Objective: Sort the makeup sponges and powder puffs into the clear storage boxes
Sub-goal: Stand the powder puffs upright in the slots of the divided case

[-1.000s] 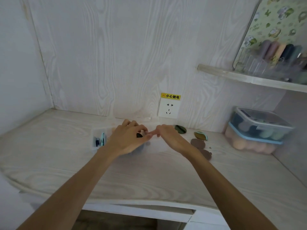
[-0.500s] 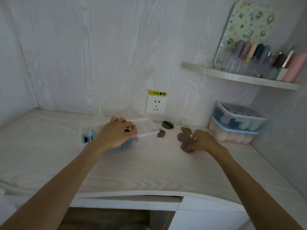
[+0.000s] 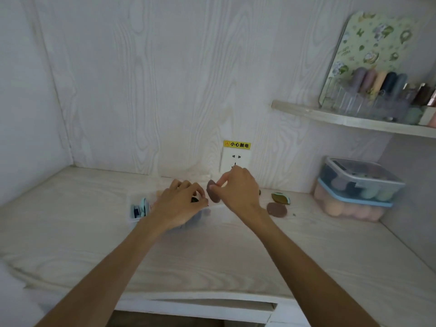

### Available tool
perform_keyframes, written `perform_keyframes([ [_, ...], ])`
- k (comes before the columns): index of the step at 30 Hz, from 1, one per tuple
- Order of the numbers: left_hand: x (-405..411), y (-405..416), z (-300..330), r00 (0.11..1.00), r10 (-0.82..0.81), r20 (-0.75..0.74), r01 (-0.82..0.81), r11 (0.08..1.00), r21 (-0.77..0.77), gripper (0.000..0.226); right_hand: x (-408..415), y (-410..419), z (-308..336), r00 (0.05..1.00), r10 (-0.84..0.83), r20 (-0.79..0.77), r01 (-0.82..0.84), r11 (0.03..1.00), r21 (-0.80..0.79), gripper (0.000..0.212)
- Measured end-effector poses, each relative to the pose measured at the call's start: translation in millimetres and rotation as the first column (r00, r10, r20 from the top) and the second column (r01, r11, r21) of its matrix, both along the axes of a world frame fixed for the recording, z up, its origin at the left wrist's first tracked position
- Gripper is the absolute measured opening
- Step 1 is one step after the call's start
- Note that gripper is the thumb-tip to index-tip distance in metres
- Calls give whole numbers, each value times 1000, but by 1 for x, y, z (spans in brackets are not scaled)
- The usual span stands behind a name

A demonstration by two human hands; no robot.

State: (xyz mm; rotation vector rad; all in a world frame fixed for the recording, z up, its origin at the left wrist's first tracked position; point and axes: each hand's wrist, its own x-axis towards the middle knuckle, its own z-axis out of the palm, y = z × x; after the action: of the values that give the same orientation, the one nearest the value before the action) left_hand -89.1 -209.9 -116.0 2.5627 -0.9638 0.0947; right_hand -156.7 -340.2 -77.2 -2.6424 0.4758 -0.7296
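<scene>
Two bare forearms reach forward from the bottom edge, converging toward the middle. The left hand (image 3: 181, 204) lies knuckles up, fingers curled downward; whether it grips anything cannot be told. The right hand (image 3: 238, 187) is raised just beside it, thumb and fingers pinching a brown puff (image 3: 212, 191).

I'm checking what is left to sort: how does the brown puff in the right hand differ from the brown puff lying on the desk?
The held brown puff is pinched by the right hand and stands on edge in the air; the loose brown puff lies flat on the desk, untouched. The held one is by the clear box; the loose one lies right of that hand. Both look flat, rounded and brown.
</scene>
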Motion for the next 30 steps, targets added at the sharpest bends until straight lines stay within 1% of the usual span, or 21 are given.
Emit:
perform_keyframes([
  [2,-1,0,-1,1000,5,-2,-5,1000,-18,34,6,-1,-12,999,23,-45,-25,999,-35,32],
  [3,-1,0,-1,1000,10,-1,-10,1000,-16,37,7,-2,-18,995,55,-85,-57,998,-14,32],
  [5,-1,0,0,1000,16,13,-15,1000,-15,40,12,-7,-26,979,122,-162,-108,990,94,31],
  [7,-2,0,0,1000,11,9,-11,999,-43,37,16,-12,-27,958,133,-254,-87,979,184,36],
  [9,-1,1,0,1000,-5,-21,4,999,-49,41,18,-14,-28,937,139,-319,-60,967,246,38],
  [11,0,0,0,1000,-10,-12,10,1000,16,45,12,-15,-22,936,163,-312,-50,938,343,45],
  [13,0,-1,1,1000,2,14,-2,998,58,44,2,-18,-17,930,230,-287,-96,906,413,44],
  [15,-1,-1,1,1000,8,24,-9,999,49,43,-6,-21,-9,901,333,-278,-168,859,485,37],
  [17,0,-1,0,1000,-2,20,1,1000,27,39,-15,-29,1,856,447,-259,-266,811,521,34],
  [18,0,-1,0,1000,-7,11,7,1000,13,36,-17,-38,5,862,460,-213,-280,783,556,33],
  [19,1,-1,1,1000,-9,1,9,1000,2,35,-16,-51,6,902,409,-137,-261,771,581,30],
  [20,2,-1,1,1000,-12,-6,12,1000,-2,34,-13,-67,4,948,309,-79,-218,807,548,28],
  [21,2,-1,1,1000,-12,-10,12,1000,-4,34,-9,-82,0,979,184,-93,-126,891,435,26],
  [22,3,-1,1,1000,-13,-7,13,1000,-3,34,-6,-93,-4,985,73,-158,-21,951,308,25],
  [23,3,-1,0,1000,-14,-1,14,1000,-3,34,-3,-99,-12,974,-3,-224,54,974,219,25],
  [25,3,-2,-1,1000,-16,7,16,1000,-9,34,4,-100,-29,948,-47,-316,101,982,156,27],
  [28,4,-1,-2,1000,-18,-9,18,1000,-25,32,17,-92,-55,917,-45,-396,109,984,140,47],
  [30,4,-1,-2,1000,-20,-9,20,999,-27,33,25,-88,-64,924,-40,-379,117,976,183,48],
])
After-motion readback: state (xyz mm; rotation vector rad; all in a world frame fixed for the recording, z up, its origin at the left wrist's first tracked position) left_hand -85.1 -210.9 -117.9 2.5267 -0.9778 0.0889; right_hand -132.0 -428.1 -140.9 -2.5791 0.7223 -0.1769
